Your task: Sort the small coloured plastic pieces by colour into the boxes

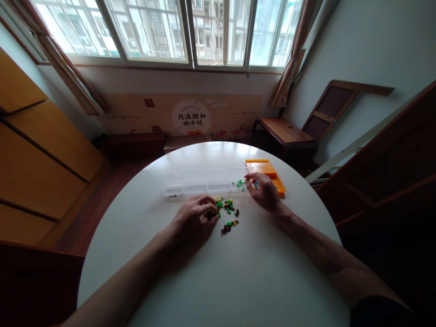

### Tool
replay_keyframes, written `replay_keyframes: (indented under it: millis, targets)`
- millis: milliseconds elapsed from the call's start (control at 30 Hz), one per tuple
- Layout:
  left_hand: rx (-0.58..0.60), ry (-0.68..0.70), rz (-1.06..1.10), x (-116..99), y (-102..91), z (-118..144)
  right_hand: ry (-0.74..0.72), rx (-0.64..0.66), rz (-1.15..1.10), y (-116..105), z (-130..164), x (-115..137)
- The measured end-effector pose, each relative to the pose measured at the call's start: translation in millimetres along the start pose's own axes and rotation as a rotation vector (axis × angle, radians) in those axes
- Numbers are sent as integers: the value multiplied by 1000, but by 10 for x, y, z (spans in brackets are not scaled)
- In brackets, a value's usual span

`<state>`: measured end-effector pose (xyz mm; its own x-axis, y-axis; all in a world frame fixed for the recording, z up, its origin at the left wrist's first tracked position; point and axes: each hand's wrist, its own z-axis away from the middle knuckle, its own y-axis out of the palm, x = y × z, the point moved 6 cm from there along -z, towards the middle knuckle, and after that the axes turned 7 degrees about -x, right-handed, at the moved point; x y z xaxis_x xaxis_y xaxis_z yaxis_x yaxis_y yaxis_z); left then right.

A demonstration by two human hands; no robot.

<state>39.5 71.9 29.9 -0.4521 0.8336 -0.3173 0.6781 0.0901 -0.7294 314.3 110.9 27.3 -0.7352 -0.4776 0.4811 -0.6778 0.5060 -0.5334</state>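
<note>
Small green, yellow and dark brown building bricks [229, 205] lie in a loose pile on the white round table [218, 281]. My left hand [195, 212] rests at the pile's left side, its fingers curled in over some bricks; what they pinch is too small to make out. Over the right end of a clear compartment box [195, 186] is my right hand [264, 191], fingertips drawn together above the rightmost compartment. Several small green bricks [240, 183] lie in that compartment. Blue bits [256, 185] show beside the right fingers. Whatever the right fingertips hold is hidden.
An orange tray [279, 184] stands behind and right of my right hand. A few brown, green and yellow bricks [226, 228] lie nearer to me. Beyond the table are a wooden bench [284, 131], a printed board [136, 113] and a window.
</note>
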Motion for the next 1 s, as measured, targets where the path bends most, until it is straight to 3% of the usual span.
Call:
replay_keyframes:
  millis: [233, 367, 867, 1000]
  targets:
    - [34, 9, 20, -3, 12, -20, -421, 367, -231, 102, 129, 449]
    - [41, 21, 20, -4, 15, -21, -457, 460, -243, 165, 188, 512]
    - [48, 44, 29, -10, 8, -32, -436, 500, -207, 168, 188, 547]
    - [38, 46, 26, -18, -5, -40, -403, 365, -186, 160, 134, 457]
